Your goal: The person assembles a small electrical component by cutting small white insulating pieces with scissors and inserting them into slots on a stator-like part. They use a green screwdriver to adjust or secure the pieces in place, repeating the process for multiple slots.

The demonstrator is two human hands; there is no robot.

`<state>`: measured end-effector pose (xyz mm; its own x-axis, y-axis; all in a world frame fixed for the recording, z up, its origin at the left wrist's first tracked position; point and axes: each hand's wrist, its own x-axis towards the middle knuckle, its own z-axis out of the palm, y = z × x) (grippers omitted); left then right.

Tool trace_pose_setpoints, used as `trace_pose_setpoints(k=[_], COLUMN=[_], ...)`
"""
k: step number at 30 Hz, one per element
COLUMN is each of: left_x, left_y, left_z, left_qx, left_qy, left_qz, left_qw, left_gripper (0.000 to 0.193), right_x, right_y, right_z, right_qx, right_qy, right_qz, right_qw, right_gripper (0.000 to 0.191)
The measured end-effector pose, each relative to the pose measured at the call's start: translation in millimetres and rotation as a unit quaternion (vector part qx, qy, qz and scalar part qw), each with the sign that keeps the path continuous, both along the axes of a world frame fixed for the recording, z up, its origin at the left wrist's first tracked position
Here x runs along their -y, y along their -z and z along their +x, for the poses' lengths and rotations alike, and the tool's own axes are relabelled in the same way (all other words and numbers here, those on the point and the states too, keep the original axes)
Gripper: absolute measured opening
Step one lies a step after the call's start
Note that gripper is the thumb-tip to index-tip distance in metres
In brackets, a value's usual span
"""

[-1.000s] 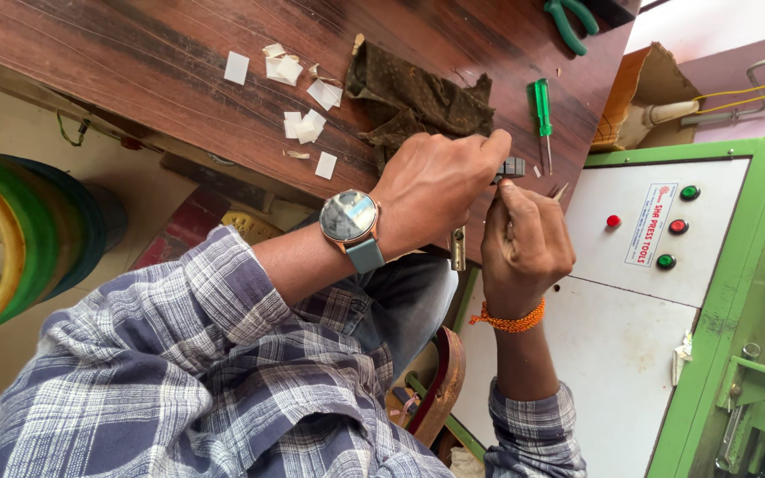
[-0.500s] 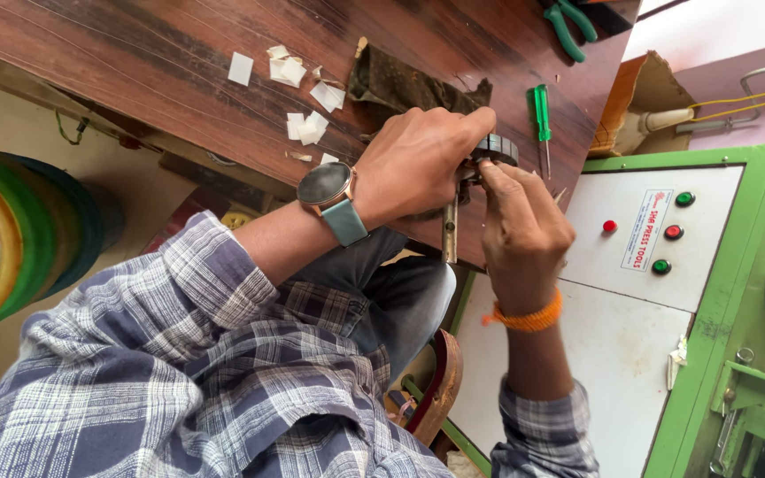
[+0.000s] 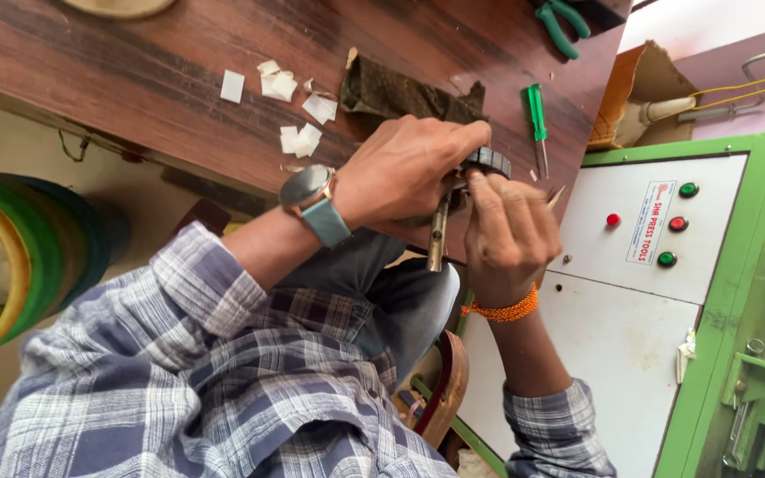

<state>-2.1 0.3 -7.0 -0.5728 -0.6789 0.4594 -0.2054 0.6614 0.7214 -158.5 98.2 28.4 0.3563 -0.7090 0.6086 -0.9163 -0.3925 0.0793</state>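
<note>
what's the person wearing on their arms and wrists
Both arms are in a blue, white and grey plaid shirt with the sleeves pushed up. The left hand has a wristwatch with a round grey case and teal strap. The right hand has an orange beaded band at the wrist.

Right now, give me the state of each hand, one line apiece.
Left hand: closed around a dark round part with a metal shaft, at the wooden table edge.
Right hand: fingers pinched at that part; any hold cannot be told.
</note>
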Motion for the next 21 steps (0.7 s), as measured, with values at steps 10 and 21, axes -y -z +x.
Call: trace_pose_setpoints(k=[10, 21], left_x=[-3.4, -50.8], left_y=[15.0, 30.1], left_z=[26.5, 22.1], left_qx=[-0.004, -0.101], left_qy=[0.106, -0.061], left_qz=[0.015, 0.011], left_qw=[0.994, 0.993], left_gripper=[0.042, 0.044], right_x=[-12.6, -18.9], right_y=[15.8, 36.4], right_z=[-0.9, -6.4], right_qx=[0.488, 0.541], right_qy=[-0.036, -0.031], right_qz=[0.246, 0.241], right_qw=[0.837, 0.805], right_gripper=[0.055, 0.052])
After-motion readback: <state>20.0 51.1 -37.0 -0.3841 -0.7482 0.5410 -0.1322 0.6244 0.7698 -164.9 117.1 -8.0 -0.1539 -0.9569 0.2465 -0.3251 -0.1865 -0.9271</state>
